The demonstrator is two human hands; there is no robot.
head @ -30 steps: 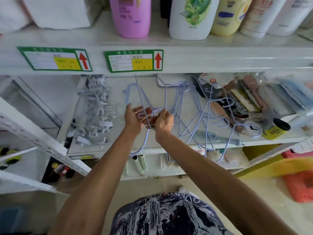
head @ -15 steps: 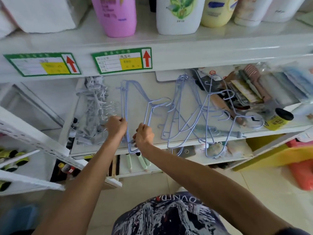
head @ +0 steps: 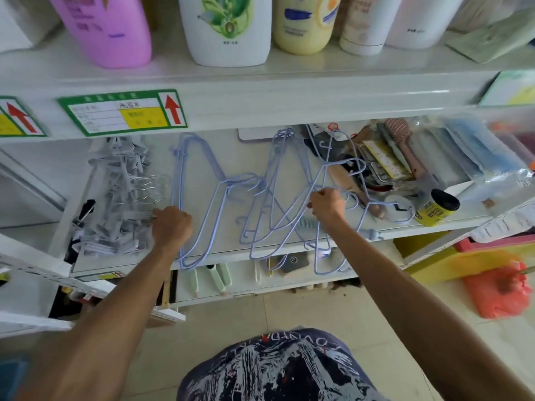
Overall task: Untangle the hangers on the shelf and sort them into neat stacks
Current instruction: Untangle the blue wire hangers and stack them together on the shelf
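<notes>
Pale blue wire hangers lie on the white shelf (head: 150,263). A small stack of blue hangers (head: 202,198) lies flat at the left middle, hooks pointing right. My left hand (head: 172,227) sits with curled fingers at the stack's left edge; whether it grips the wire is hidden. A tangled heap of blue hangers (head: 289,198) spreads to the right, partly over the shelf's front edge. My right hand (head: 327,202) pinches a wire of that tangle.
A pile of grey clip hangers (head: 121,198) lies left of the blue stack. Brushes, packets and a yellow jar (head: 437,208) crowd the shelf's right end. Large bottles (head: 228,27) stand on the shelf above. A red bag (head: 498,287) lies on the floor.
Both hands have let go of the hanger they held together; it lies on the left stack. My right hand has moved right into the tangle, my left stayed by the stack.
</notes>
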